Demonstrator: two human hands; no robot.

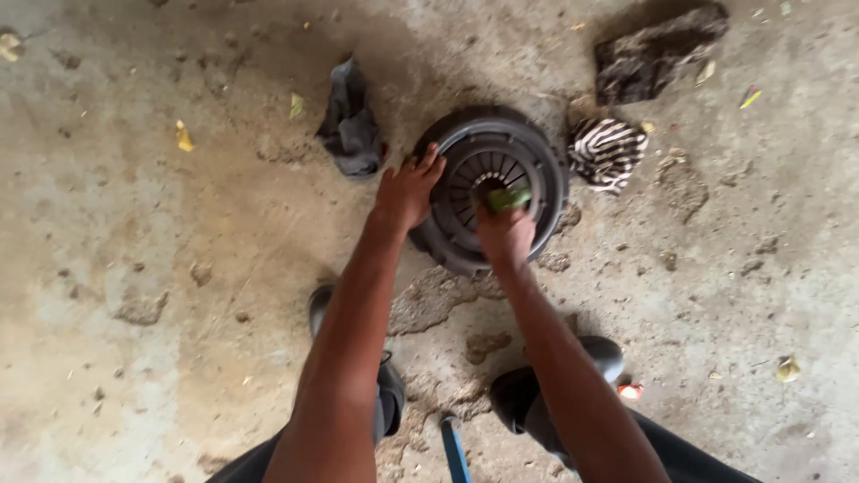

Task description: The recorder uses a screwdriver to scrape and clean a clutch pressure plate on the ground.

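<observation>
With the left hand spread flat on the rim of the round metal clutch plate, the right hand pinches a green pad at its centre, seemingly mid-scrub, most of the surface looking unwiped.

This looks like a car repair yard, with a dirty, cracked grey concrete floor, a round dark metal car part lying flat on it, and dirty old cloth rags dropped nearby.
</observation>
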